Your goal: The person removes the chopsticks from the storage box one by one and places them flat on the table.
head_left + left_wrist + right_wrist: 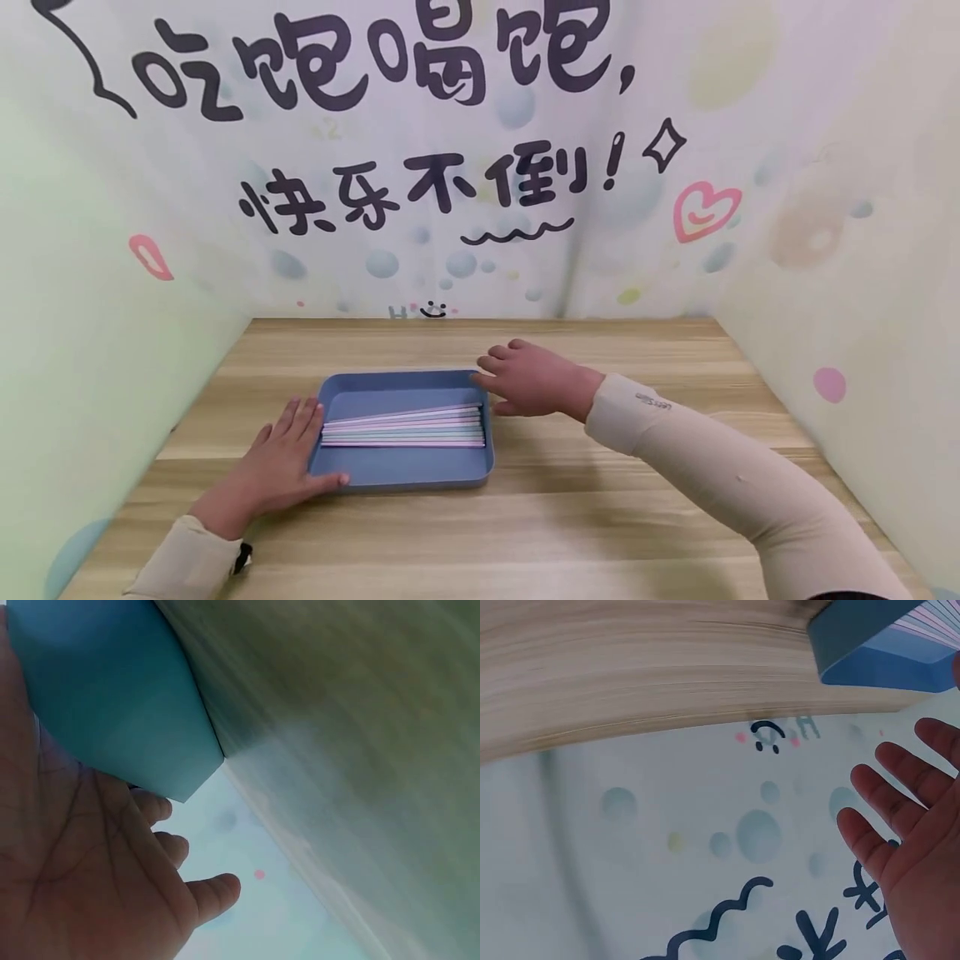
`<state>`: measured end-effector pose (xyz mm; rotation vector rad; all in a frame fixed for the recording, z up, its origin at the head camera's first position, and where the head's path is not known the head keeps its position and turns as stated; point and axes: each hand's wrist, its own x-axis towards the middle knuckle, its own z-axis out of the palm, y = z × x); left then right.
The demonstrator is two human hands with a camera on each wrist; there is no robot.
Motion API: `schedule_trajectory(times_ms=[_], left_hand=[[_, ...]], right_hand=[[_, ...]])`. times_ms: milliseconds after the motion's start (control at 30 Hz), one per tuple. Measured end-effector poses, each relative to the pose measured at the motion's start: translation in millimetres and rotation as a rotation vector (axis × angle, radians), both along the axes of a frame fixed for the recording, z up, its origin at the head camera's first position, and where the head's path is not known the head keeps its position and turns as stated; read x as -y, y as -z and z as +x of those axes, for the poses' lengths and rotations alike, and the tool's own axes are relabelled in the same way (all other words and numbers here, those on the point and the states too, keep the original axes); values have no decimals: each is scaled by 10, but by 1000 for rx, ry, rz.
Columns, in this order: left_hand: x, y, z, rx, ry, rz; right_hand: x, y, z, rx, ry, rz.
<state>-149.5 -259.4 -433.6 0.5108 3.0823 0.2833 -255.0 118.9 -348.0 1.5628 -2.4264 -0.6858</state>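
A shallow blue tray [405, 473] sits on the wooden table, with a row of several thin pastel sticks [405, 429] lying lengthwise in it. Their exact kind is hard to tell. At the tray's left end is my left hand [277, 467], its fingers straight along the side and the thumb reaching over the front corner. In the left wrist view the palm [82, 862] lies against the tray's outer wall [120, 697]. My right hand [531, 379] hovers by the tray's back right corner, fingers spread and nothing held. The right wrist view shows those fingers [885, 802] extended near the tray [855, 645].
The wooden table [600, 517] runs back to a white wall hanging [480, 267] with large dark lettering and coloured spots. Pale side walls [90, 350] close in the table on the left and right.
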Motion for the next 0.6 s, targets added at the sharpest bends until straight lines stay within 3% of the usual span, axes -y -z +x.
schedule_trajectory(times_ms=[200,467,600], left_hand=[[18,46,2,8,16,-3],[42,41,-14,19,28,8],[34,18,-9,40,35,22]], right_hand=[[324,58,-52,103,34,6],[781,136,-119,209,5,1],[916,181,-175,294,30,-29]])
